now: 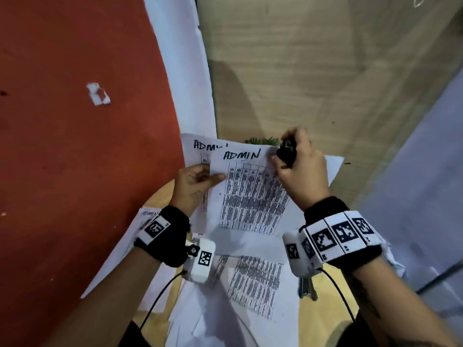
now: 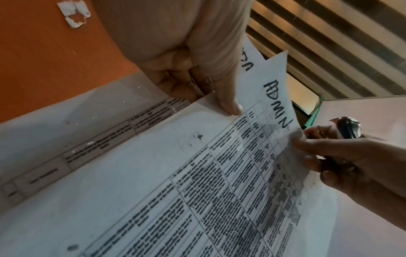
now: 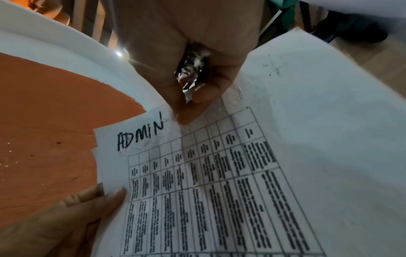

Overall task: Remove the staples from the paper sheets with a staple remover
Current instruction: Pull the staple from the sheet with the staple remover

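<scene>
Left hand pinches the left edge of the ADMIN sheets — right hand grips the staple remover at their top right corner.

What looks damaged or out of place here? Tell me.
A torn white scrap sticks to the red wall, ragged around a hole. The ADMIN sheets sit misaligned, one peeking out behind the other. Loose papers lie scattered below.

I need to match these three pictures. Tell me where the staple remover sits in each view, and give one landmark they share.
Head: staple remover in the right hand, above centre.
Left wrist: at the right edge, in that hand.
Right wrist: top centre, only its metal part showing.
Shared landmark: the handwritten "ADMIN" beside it.
</scene>
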Tool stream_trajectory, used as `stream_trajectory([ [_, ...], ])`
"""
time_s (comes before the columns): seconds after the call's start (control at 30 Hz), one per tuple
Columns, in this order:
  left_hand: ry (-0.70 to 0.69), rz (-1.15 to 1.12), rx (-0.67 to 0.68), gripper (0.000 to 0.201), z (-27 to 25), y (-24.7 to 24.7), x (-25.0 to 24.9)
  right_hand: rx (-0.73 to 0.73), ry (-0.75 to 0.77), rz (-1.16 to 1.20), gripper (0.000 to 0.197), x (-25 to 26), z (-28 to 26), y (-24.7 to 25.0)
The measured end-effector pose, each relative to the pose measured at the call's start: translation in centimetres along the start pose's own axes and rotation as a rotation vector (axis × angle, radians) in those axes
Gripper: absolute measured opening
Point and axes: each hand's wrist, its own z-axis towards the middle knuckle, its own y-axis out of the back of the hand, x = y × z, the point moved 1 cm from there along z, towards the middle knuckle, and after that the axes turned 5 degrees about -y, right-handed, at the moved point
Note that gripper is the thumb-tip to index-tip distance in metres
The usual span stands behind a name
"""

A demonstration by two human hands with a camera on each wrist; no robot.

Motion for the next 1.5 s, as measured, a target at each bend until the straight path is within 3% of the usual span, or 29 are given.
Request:
stream_trajectory([
  [0.1, -0.046, 0.011, 0.006, 0.02, -0.4, -0.1, -2.0, 0.017, -0.034, 0.018, 0.029, 1.1, 0.4, 1.2],
  [0.17, -0.175, 0.143, -0.102, 0.025, -0.5, -0.1, -3.7, 0.039, -0.042, 0.024, 0.034, 2.0, 0.6, 2.1],
  [0.27, -0.499, 0.573, -0.283, 0.068, -0.3, -0.2, -6.6, 0.05, -0.023, 0.048, 0.041, 3.2, 0.6, 3.2],
  [0.37, -0.604, 0.87, -0.226, 0.085, 0.0, -1.3, -10.0, 0.052, -0.002, 0.049, 0.045, 4.2, 0.2, 4.0],
  [0.43, -0.588, 0.955, -0.128, 0.079, 0.2, -1.9, -11.8, 0.053, 0.002, 0.05, 0.047, 4.6, 0.0, 4.5],
  [0.57, -0.35, 0.871, 0.093, 0.036, 0.7, -2.1, -13.7, 0.033, 0.02, 0.053, 0.049, 4.6, -0.3, 5.2],
  [0.67, -0.221, 0.741, 0.263, 0.026, 0.8, -1.7, -13.7, 0.017, 0.032, 0.053, 0.049, 4.6, -0.6, 5.5],
  [0.77, -0.137, 0.542, 0.34, 0.017, 0.7, -1.4, -13.7, 0.013, 0.037, 0.06, 0.049, 4.7, -0.8, 5.5],
  [0.9, -0.032, 0.222, 0.351, 0.04, 0.5, -0.9, -13.5, -0.009, 0.035, 0.07, 0.05, 4.7, -0.9, 5.5],
  [0.97, 0.022, 0.156, 0.395, 0.036, 0.3, -1.0, -13.5, -0.01, 0.028, 0.073, 0.05, 4.8, -0.9, 5.5],
  [1.03, 0.057, 0.145, 0.454, 0.022, 0.1, -1.3, -13.5, -0.016, 0.03, 0.064, 0.049, 4.9, -0.9, 5.4],
  [1.23, 0.048, 0.165, 0.455, 0.022, 0.4, -1.6, -12.8, -0.046, 0.03, 0.085, 0.05, 4.3, -0.9, 5.1],
  [1.4, 0.034, 0.214, 0.436, 0.011, 0.7, -1.6, -12.5, -0.257, 0.116, 0.244, 0.045, 4.0, -1.3, 5.8],
  [1.5, 0.024, 0.261, 0.422, 0.038, 1.0, -1.7, -12.2, -0.131, 0.078, 0.158, 0.054, 4.8, -2.1, 5.5],
])
